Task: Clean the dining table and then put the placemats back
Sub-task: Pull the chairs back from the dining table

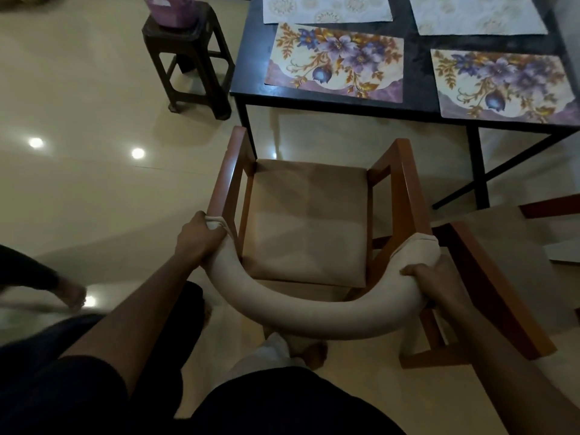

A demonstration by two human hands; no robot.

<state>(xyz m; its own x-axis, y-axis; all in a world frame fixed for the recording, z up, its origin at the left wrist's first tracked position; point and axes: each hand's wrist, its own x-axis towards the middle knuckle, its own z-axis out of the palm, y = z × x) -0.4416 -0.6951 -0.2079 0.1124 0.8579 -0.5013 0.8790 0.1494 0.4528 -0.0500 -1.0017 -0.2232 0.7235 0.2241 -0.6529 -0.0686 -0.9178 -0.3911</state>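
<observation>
Beyond the chair [307, 221], four placemats [335, 61] lie on the dining table [416, 70].

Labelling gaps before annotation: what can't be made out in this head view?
Head view:
- Two pale patterned placemats: far parts cut off by top edge.
- Purple container on dark plastic stool: top cut off, kind unclear.
- Second person's foot: motion-blurred at left.
- Right hand fingertips: hidden behind cream padded chair back.

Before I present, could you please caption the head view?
Left hand and right hand grip a chair's padded back near a table with placemats.
</observation>
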